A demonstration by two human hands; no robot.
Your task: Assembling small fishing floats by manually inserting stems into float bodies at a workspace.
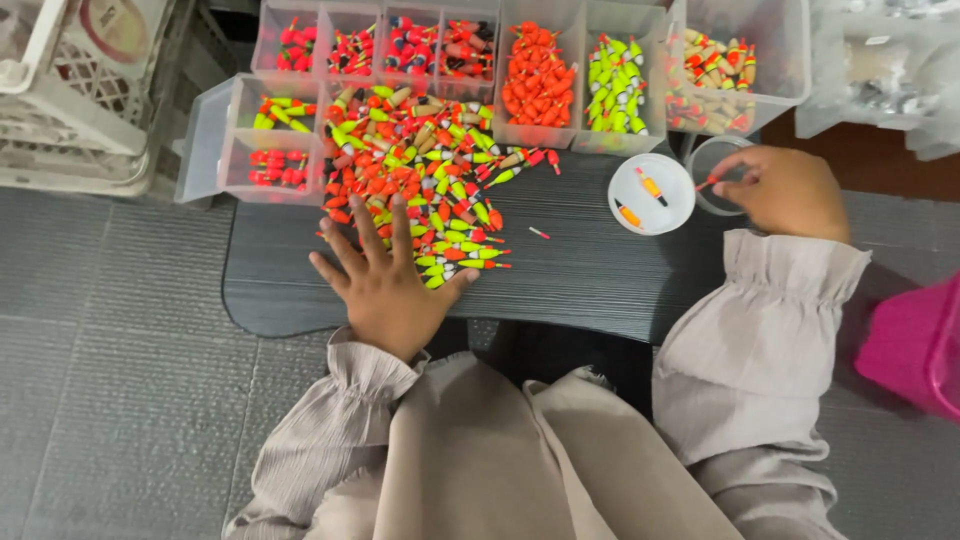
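Observation:
A loose heap of small fishing floats (420,170), orange, red and yellow-green, covers the left part of a dark low table (580,270). My left hand (385,275) lies flat with fingers spread on the near edge of the heap. My right hand (785,190) pinches one small orange float (708,183) over a clear round cup (712,172). Beside it a white round lid (652,194) holds two floats.
Clear plastic compartment boxes (540,70) full of sorted floats line the table's far edge. One stray float (539,233) lies mid-table. A white crate (70,90) stands at the far left, a pink container (915,345) at the right, on grey floor mats.

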